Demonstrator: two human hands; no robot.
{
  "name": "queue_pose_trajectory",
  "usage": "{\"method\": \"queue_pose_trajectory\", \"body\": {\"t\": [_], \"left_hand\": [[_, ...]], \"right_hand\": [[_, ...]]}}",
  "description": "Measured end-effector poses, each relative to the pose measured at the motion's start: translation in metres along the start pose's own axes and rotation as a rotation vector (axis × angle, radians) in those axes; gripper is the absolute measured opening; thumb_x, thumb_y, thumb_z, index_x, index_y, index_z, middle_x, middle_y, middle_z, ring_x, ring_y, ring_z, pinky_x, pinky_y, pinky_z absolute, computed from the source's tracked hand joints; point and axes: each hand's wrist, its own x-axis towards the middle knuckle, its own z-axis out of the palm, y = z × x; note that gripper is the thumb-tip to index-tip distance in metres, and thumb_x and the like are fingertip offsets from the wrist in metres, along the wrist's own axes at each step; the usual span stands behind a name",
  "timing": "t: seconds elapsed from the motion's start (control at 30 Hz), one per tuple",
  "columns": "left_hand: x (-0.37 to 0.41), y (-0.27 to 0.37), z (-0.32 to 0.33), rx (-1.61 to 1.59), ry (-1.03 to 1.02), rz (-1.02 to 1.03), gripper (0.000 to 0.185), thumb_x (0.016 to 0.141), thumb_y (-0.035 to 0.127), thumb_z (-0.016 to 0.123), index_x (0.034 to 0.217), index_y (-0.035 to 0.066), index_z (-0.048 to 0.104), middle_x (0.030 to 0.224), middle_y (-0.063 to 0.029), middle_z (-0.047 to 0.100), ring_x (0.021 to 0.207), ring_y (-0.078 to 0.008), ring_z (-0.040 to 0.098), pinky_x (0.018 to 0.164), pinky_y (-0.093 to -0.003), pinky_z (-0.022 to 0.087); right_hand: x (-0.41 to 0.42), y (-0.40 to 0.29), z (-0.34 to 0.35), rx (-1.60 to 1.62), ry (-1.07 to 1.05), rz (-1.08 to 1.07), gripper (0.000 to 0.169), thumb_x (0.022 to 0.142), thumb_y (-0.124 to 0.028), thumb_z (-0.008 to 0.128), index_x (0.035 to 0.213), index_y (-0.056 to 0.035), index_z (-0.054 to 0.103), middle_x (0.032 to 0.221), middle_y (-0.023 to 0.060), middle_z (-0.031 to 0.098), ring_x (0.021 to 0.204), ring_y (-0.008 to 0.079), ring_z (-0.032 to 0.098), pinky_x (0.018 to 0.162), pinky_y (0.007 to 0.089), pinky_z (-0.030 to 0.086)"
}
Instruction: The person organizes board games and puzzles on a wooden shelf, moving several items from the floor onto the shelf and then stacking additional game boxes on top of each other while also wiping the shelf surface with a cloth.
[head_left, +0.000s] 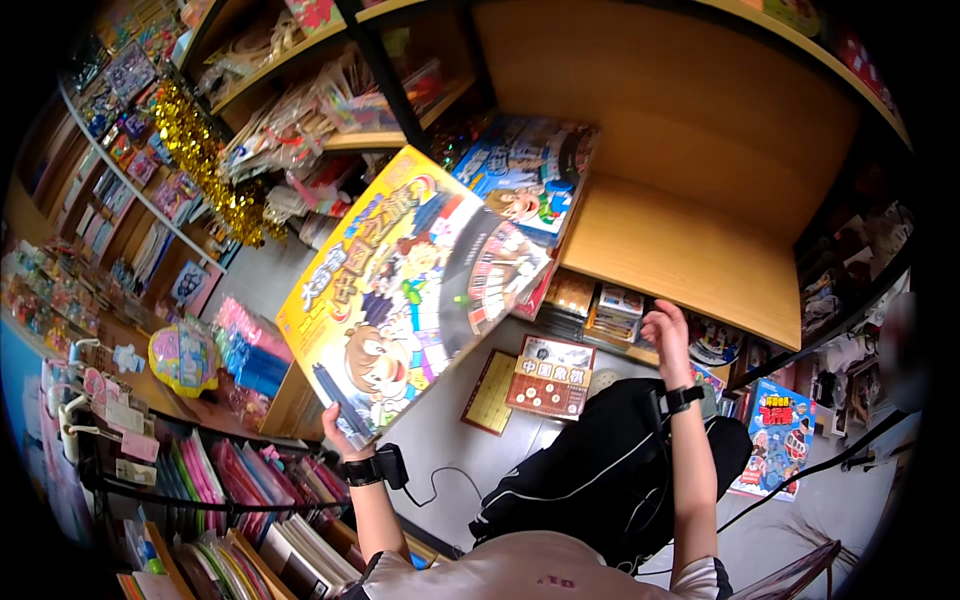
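My left hand (346, 437) grips the lower corner of a large yellow board game box (401, 300) with cartoon figures, tilted in the air in front of me. Its thumb shows at the edge and the other fingers are hidden behind the box. The box's far right corner overlaps a stack of blue board game boxes (525, 180) at the left end of a wooden shelf (682, 255). My right hand (666, 326) is raised just before the shelf's front edge, fingers slightly curled, with nothing in it.
On the floor lie a Chinese chess box (551, 377), a yellow board (491, 392) and a blue game box (774, 439). Smaller boxed games (616, 311) fill the level under the shelf. Gold tinsel (202, 165) hangs at the left, above a cardboard box (294, 405). A black cable (810, 469) crosses at the right.
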Motion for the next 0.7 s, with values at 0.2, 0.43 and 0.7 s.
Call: {"method": "queue_pose_trajectory", "body": {"t": [0.2,0.43,0.7], "left_hand": [[-0.004,-0.066,0.099,-0.024,-0.050,-0.289,0.024,0.076,0.023,0.058,0.092,0.005,0.056,0.089,-0.0039,0.061,0.082,-0.0186,0.058,0.079,-0.0324,0.046],[0.012,-0.144,0.183,-0.003,-0.244,-0.279,0.031,0.082,0.011,0.057,0.108,0.001,0.045,0.099,-0.0066,0.056,0.091,-0.0144,0.056,0.082,-0.0294,0.045],[0.024,-0.149,0.233,-0.091,-0.516,-0.486,0.040,0.092,0.028,0.045,0.121,0.003,0.031,0.120,-0.0107,0.046,0.109,-0.0185,0.049,0.092,-0.0340,0.041]], "right_hand": [[-0.056,-0.035,0.068,0.034,-0.302,-0.087,0.036,0.086,-0.007,0.048,0.120,-0.0066,0.034,0.093,0.0085,0.059,0.072,0.0151,0.060,0.065,0.0249,0.047],[-0.072,-0.039,0.113,0.034,-0.434,-0.317,0.073,0.084,-0.006,0.055,0.139,-0.0089,0.006,0.138,0.0142,0.023,0.107,0.0209,0.050,0.081,0.0291,0.046],[-0.053,-0.054,0.148,-0.678,-0.266,-0.756,0.089,0.067,-0.024,0.075,0.136,-0.0038,0.022,0.144,0.0196,0.008,0.131,0.0277,0.021,0.102,0.0383,0.028]]}}
